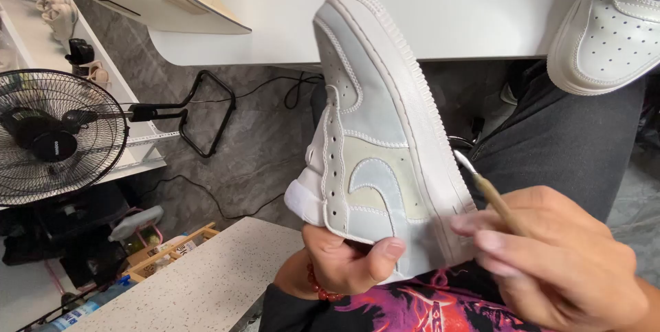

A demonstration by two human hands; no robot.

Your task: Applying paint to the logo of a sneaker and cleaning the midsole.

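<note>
The left hand [344, 260] gripped a white sneaker [385, 139] upright above the lap, the right hand [550, 263] pinched a thin brush [485, 187] at its sole edge — a wobble there could smear its pale blue panels.

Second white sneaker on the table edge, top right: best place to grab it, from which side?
Judging by its pose, take the second sneaker across the toe box from above. The toe overhangs the white table edge toward the person, perforated upper facing up, and the rest runs out of frame. The left hand and right hand are occupied.
</note>
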